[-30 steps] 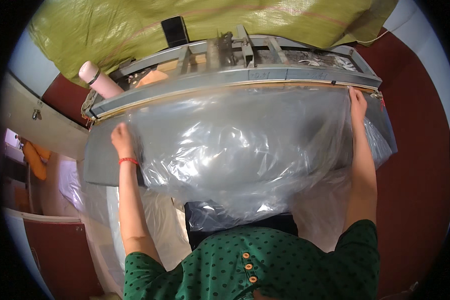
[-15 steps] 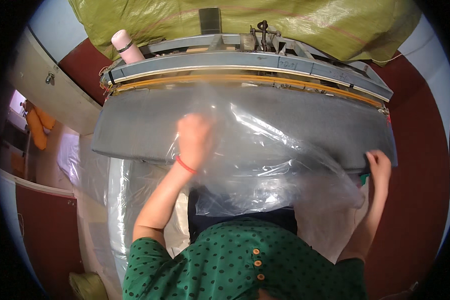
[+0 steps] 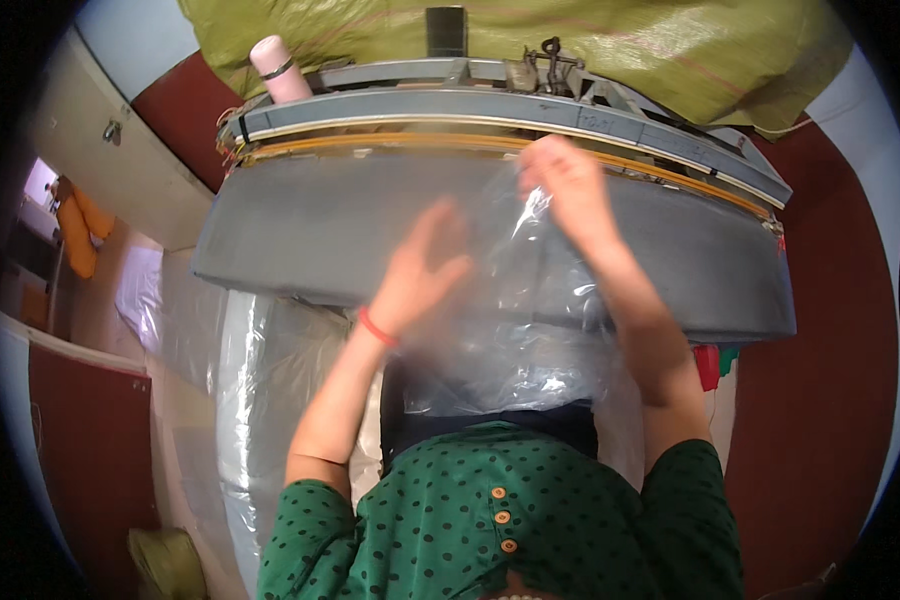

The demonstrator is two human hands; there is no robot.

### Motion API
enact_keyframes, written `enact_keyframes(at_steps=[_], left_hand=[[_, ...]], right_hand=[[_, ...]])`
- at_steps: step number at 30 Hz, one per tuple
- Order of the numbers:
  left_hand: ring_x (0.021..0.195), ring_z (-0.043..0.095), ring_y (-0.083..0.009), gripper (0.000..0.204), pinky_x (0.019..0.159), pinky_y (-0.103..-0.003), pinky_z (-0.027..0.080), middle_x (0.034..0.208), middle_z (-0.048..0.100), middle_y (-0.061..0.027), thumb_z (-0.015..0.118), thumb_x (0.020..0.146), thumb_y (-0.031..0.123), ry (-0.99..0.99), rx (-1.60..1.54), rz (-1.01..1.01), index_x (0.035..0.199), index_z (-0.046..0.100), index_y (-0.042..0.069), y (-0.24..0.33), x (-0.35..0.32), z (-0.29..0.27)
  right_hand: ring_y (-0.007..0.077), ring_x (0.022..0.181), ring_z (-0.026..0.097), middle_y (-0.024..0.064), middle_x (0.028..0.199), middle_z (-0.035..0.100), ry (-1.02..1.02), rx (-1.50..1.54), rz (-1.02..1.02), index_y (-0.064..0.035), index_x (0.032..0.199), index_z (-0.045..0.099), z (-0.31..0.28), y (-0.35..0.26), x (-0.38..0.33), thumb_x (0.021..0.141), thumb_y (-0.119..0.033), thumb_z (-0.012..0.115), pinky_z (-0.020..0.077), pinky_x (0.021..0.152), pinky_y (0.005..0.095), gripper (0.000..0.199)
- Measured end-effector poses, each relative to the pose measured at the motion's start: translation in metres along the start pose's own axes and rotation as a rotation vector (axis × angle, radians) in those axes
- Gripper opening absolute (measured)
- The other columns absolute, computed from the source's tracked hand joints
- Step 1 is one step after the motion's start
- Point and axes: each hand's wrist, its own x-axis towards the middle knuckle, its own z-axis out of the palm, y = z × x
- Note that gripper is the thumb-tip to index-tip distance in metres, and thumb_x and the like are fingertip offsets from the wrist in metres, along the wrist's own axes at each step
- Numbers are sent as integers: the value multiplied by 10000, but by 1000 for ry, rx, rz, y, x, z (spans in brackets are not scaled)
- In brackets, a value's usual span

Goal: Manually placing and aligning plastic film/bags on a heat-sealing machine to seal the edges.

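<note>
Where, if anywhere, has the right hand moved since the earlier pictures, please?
Yes: the right hand moved left across the grey worktop, toward its middle.

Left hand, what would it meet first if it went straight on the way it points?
Probably the orange strips beyond the grey padded surface, though the left hand is blurred and its height is unclear.

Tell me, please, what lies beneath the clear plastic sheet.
Beneath the clear plastic sheet, part of the grey padded surface and dark lower clothing show through; glare, creases and blur hide details under its lower folds.
</note>
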Motion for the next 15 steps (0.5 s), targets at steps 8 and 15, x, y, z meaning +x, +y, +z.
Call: enact_keyframes(at_steps=[8, 15], left_hand=[[796, 576, -318, 275, 692, -386, 449, 859, 601, -171, 574, 722, 163, -890, 829, -691, 984, 584, 81, -134, -158, -139], [904, 528, -325, 220, 738, -424, 440, 913, 569, -152, 510, 770, 163, 895, 1655, -619, 965, 554, 73, -60, -113, -423]], right_hand=[[150, 924, 524, 72, 981, 583, 772, -915, -200, -3, 990, 576, -226, -32, -28, 854, -192, 470, 385, 835, 272, 256], [175, 826, 552, 91, 882, 603, 897, -1101, 60, 11, 965, 571, -389, 50, -130, 874, -258, 445, 415, 750, 288, 310]])
